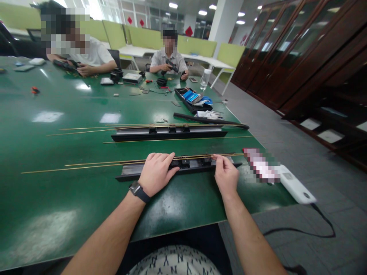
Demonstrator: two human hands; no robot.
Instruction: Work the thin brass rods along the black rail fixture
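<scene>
A long black channel-shaped rail (134,176) with a grey inner face lies across the green table in front of me. My left hand (157,172), wearing a dark watch (137,189), is laid over this rail, fingers across its far edge and thumb on the near side. Small black blocks (185,163) sit inside the rail. Thin golden rods (94,164) run along its far side and stick out well past its left end. With thumb and forefinger closed, my right hand (226,172) pinches a rod near the rail's right end. The rod tips there are partly hidden.
Beyond lies a second black rail (169,134) with more rods. Behind it are a dark strip (212,121), white gloves (208,114) and a black tray (193,100) of blue packets. A white device (296,185) with a cable rests at the right edge. Two people sit opposite.
</scene>
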